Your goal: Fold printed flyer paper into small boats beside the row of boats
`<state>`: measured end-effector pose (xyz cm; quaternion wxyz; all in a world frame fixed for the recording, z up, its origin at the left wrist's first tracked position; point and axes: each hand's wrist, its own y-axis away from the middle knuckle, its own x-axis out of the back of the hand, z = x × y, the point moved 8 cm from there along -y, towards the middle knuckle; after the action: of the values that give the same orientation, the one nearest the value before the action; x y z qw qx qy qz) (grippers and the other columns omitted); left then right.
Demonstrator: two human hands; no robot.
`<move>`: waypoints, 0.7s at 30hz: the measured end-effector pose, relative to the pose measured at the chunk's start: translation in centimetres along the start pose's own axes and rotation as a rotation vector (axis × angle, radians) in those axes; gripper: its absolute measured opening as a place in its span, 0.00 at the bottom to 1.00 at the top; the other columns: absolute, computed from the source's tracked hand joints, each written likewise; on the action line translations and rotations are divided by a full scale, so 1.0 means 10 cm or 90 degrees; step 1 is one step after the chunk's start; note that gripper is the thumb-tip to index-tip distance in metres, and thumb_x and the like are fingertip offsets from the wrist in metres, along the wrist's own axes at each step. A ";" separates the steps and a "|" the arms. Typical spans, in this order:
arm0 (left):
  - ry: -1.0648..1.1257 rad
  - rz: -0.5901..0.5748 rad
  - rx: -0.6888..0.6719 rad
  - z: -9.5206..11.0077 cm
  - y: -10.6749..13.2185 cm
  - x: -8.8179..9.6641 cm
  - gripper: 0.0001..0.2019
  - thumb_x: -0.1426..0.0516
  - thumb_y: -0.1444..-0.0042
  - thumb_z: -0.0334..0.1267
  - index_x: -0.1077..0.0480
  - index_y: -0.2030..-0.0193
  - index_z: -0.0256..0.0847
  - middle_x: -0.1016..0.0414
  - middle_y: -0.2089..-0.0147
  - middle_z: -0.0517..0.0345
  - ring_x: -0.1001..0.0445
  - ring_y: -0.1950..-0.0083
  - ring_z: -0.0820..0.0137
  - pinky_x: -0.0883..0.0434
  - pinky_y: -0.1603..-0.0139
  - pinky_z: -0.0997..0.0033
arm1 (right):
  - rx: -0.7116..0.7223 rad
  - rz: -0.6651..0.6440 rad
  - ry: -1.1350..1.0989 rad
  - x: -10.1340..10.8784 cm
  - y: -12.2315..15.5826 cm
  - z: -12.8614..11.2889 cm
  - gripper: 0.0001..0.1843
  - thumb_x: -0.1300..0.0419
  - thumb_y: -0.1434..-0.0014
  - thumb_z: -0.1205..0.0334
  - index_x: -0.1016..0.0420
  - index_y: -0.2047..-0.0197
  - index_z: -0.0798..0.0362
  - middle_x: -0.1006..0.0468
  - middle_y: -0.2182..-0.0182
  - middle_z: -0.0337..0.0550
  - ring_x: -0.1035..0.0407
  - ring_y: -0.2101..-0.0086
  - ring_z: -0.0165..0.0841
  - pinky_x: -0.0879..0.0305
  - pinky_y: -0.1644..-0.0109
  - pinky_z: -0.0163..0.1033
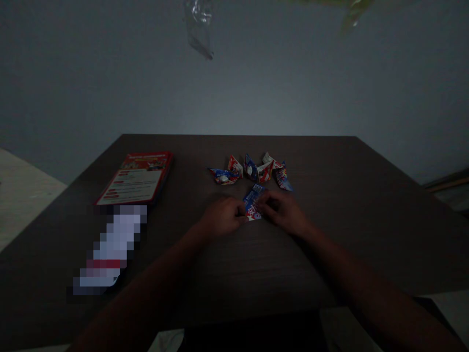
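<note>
Between my hands, on the dark table, is a folded piece of printed paper (252,199), blue with red and white patches. My left hand (224,216) grips its lower left edge, the fingers closed. At its right side my right hand (283,209) is closed too, thumb and fingertips pinching the edge. Just beyond stand several folded paper shapes with pointed ends, in the same red, blue and white print: one at the left (224,176), one in the middle (251,167) and one at the right (283,177).
A stack of printed leaflets (135,183) lies on the table (190,288) at the left. Nearer me is a pixelated, phone-like flat object (113,249). Behind the table rises a grey wall (286,88), with a clear plastic bag (200,29) hanging on it.
</note>
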<state>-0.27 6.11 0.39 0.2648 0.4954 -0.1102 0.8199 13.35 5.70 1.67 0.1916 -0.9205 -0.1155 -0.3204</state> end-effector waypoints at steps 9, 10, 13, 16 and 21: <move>0.020 0.011 0.030 -0.18 -0.02 0.09 0.11 0.45 0.50 0.37 0.24 0.62 0.40 0.24 0.66 0.56 0.28 0.66 0.68 0.36 0.67 0.72 | -0.061 0.045 0.155 0.32 0.00 0.24 0.13 0.45 0.45 0.70 0.25 0.57 0.53 0.21 0.59 0.48 0.27 0.59 0.39 0.33 0.54 0.44; 0.014 0.027 0.036 -0.20 -0.02 0.11 0.11 0.44 0.50 0.36 0.24 0.61 0.40 0.25 0.65 0.56 0.28 0.65 0.68 0.35 0.66 0.72 | -0.054 0.020 0.163 0.29 0.00 0.23 0.13 0.44 0.45 0.70 0.25 0.57 0.53 0.21 0.58 0.48 0.27 0.58 0.39 0.34 0.53 0.44; -0.029 0.100 0.031 -0.19 -0.01 0.18 0.10 0.45 0.51 0.31 0.27 0.62 0.38 0.26 0.63 0.53 0.29 0.63 0.67 0.34 0.62 0.69 | -0.007 -0.056 0.175 0.18 0.01 0.15 0.13 0.43 0.46 0.71 0.24 0.58 0.53 0.21 0.59 0.48 0.28 0.59 0.39 0.35 0.53 0.43; -0.095 0.174 0.001 -0.05 0.02 0.21 0.07 0.47 0.48 0.29 0.29 0.64 0.38 0.28 0.61 0.52 0.29 0.61 0.66 0.34 0.60 0.67 | 0.028 -0.085 0.184 0.11 0.01 0.08 0.10 0.42 0.46 0.70 0.23 0.60 0.54 0.22 0.63 0.47 0.29 0.61 0.38 0.36 0.55 0.42; -0.160 0.208 -0.109 0.32 0.09 0.10 0.07 0.48 0.42 0.35 0.30 0.60 0.38 0.30 0.58 0.51 0.32 0.55 0.63 0.35 0.52 0.62 | 0.006 -0.081 0.145 0.06 0.01 0.09 0.08 0.40 0.47 0.70 0.24 0.62 0.54 0.22 0.65 0.45 0.29 0.64 0.35 0.37 0.58 0.39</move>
<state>1.28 4.25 2.88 0.1539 0.5451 -0.2904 0.7712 14.37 6.04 1.38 0.1872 -0.8680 -0.1531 -0.4338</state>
